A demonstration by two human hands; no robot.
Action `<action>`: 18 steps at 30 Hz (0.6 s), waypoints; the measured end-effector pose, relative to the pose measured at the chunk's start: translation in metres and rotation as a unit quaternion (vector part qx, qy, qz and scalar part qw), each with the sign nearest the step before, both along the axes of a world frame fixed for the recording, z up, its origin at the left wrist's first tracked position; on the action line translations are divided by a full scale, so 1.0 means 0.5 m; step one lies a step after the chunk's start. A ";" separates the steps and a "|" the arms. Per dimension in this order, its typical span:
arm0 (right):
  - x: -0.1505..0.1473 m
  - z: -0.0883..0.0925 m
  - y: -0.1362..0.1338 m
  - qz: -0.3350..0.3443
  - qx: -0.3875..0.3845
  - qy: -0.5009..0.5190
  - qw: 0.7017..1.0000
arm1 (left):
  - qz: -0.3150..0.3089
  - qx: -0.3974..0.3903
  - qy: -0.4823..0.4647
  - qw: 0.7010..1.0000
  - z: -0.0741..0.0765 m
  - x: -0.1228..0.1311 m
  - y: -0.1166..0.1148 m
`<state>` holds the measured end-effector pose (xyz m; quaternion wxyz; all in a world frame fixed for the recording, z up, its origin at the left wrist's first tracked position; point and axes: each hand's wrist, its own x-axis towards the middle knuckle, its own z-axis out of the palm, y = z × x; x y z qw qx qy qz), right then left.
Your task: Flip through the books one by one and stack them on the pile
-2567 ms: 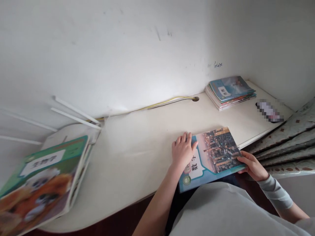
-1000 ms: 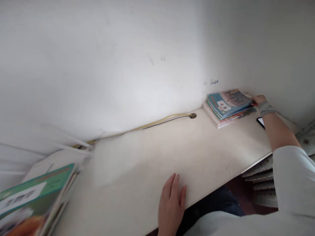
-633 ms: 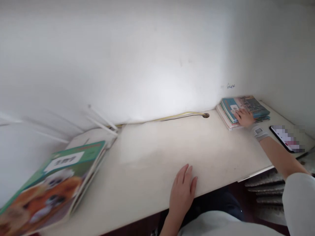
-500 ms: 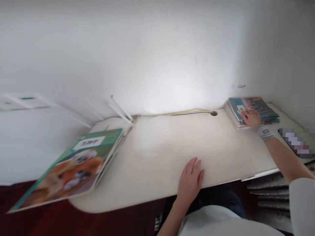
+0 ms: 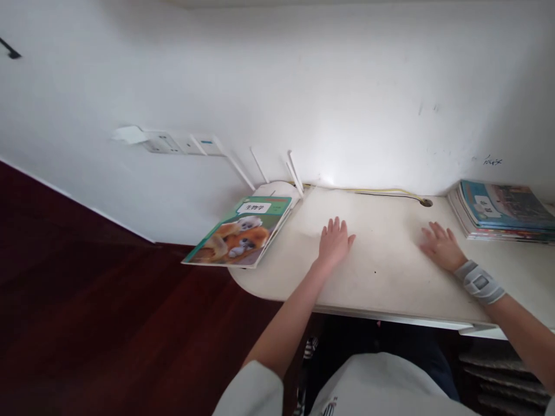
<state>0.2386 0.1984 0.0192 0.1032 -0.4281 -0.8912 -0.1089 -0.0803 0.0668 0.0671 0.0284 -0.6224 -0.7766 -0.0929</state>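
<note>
My left hand is over the middle of the white desk, fingers stretched out and holding nothing. To its left, green-covered textbooks with monkeys on the top cover lie at a slant, jutting past the desk's rounded left end. My right hand, slightly blurred, is over the desk with its fingers apart and nothing in them; a grey band is round the wrist. Just right of it, apart from the fingers, a stack of textbooks with a blue top cover lies against the back wall.
A white router with upright antennas stands behind the green textbooks. A yellow cable runs along the wall to a round cable hole. Wall sockets with a white plug are at left. Dark red floor lies beside the desk.
My right hand has come off the blue-topped stack and moved left over the desk. My left hand has moved forward on the desktop. The view has turned left.
</note>
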 end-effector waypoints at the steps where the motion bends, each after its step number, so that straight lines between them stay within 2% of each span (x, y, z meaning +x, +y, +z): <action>1: -0.015 -0.015 -0.011 -0.001 -0.020 0.001 1.000 | 0.029 -0.028 0.004 0.999 -0.003 -0.015 0.013; 3: -0.030 -0.037 -0.021 -0.002 -0.041 0.016 0.999 | 0.055 -0.056 0.006 0.997 -0.014 -0.031 0.028; 5: -0.030 -0.047 -0.019 0.002 -0.042 0.032 0.999 | 0.055 -0.058 0.006 0.997 -0.024 -0.034 0.028; 9: -0.018 -0.042 -0.009 0.010 -0.037 0.041 0.998 | 0.047 -0.064 -0.001 0.997 -0.019 -0.031 0.012; 12: -0.029 -0.027 -0.026 -0.005 -0.039 0.047 0.998 | 0.051 -0.068 -0.007 0.996 0.007 -0.025 0.013; 14: -0.058 -0.016 -0.060 -0.010 -0.050 0.063 0.997 | 0.047 -0.061 -0.012 0.997 0.032 -0.005 0.019; 16: -0.103 -0.005 -0.109 0.019 -0.086 0.111 0.990 | 0.028 -0.047 -0.020 0.998 0.063 0.038 0.017; 18: -0.153 0.004 -0.162 0.069 -0.156 0.202 0.965 | -0.016 -0.021 -0.036 0.999 0.101 0.097 -0.002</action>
